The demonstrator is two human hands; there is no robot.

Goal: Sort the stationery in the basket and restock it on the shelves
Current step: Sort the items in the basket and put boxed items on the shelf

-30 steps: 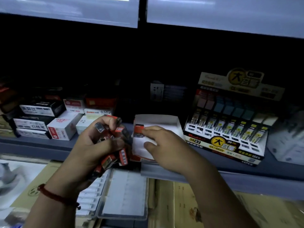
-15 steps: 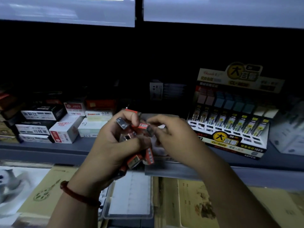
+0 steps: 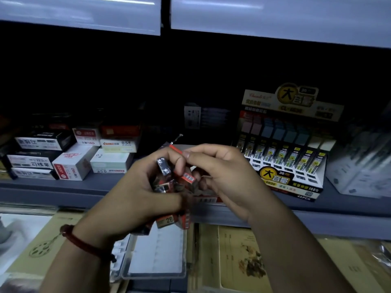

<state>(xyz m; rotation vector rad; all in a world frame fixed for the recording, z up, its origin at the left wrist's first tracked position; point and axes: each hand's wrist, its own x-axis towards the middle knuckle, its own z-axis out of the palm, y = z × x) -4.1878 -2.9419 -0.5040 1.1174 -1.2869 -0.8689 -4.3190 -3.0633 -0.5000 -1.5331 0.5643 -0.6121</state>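
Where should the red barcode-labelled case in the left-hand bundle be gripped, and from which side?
Probably pinch the barcode case by its free right end, coming from the right: that end juts out of the bundle while the left hand wraps the rest.

Glossy, seemingly plastic lead cases — matt cardboard display box.

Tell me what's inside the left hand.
Left hand grips a bundle of small red-and-black cases, one marked 2B; right hand pinches one. Fingers hide the count.
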